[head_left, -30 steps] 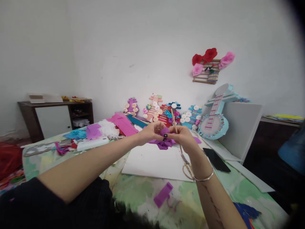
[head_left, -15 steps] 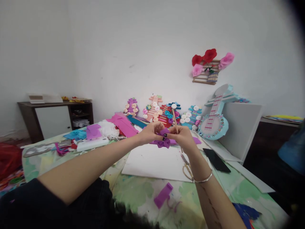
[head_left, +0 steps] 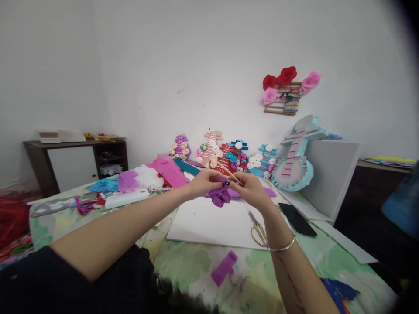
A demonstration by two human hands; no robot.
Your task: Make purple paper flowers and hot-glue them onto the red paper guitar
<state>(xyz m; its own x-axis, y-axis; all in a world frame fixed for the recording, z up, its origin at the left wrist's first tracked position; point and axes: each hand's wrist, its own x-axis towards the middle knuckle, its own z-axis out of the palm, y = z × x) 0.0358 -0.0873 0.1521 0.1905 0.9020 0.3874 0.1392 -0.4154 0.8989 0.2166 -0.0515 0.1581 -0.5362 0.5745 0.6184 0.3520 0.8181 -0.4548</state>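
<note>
A gathered purple paper flower (head_left: 220,197) hangs between my hands, above a white board (head_left: 209,224). My left hand (head_left: 204,184) is closed on its upper left part. The fingers of my right hand (head_left: 250,188) pinch its upper right side, and a thin wooden stick (head_left: 229,171) slants up to the left from that same hand. Behind my hands lies a flat purple paper strip (head_left: 270,192). Gold-handled scissors (head_left: 259,233) rest on the board's right edge by my right wrist. A small purple scrap (head_left: 224,267) lies in front of the board.
Pink paper (head_left: 170,170), white shredded paper (head_left: 147,178) and a white glue gun (head_left: 127,198) lie on the left. A black phone (head_left: 297,219) is on the right. Flower-trimmed craft guitars (head_left: 225,159) and a large light-blue one (head_left: 294,170) stand at the back.
The stick has tipped from nearly upright to a low leftward slant. The purple flower has turned and sits slightly lower and further left. More of the scissors shows.
</note>
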